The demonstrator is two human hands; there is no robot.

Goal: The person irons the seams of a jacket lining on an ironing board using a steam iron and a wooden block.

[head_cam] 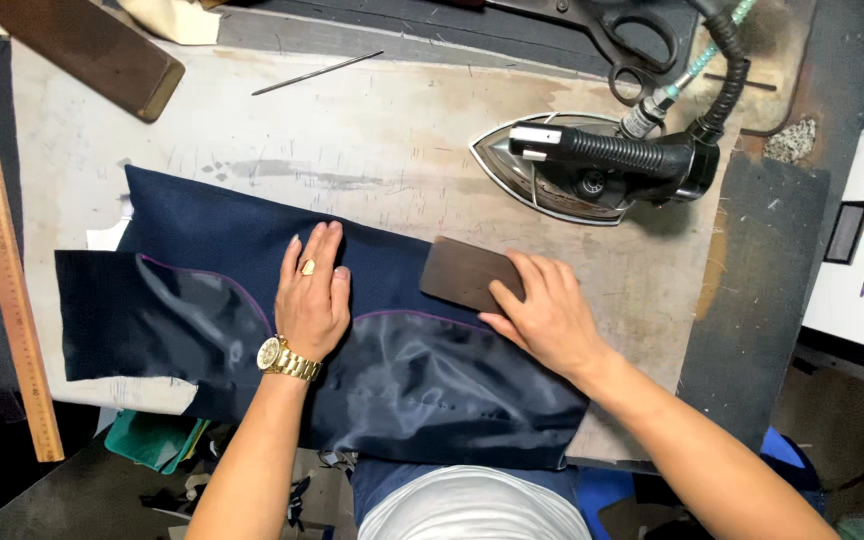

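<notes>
A dark navy piece of garment fabric (pixel 212 230) with shiny lining and a purple piped edge lies flat on the pressing table (pixel 392 130). My left hand (pixel 312 295), wearing a ring and a gold watch, rests flat on the cloth near its middle, fingers spread. My right hand (pixel 547 315) presses down on a dark brown wooden block (pixel 457 272) that sits on the cloth's right part.
A steam iron (pixel 582 165) with a black hose stands at the back right. Large black scissors (pixel 622 40) lie behind it. A wooden ruler (pixel 7 270) lies along the left edge, a second brown block (pixel 92 50) at the back left, a thin metal rod (pixel 317 72) nearby.
</notes>
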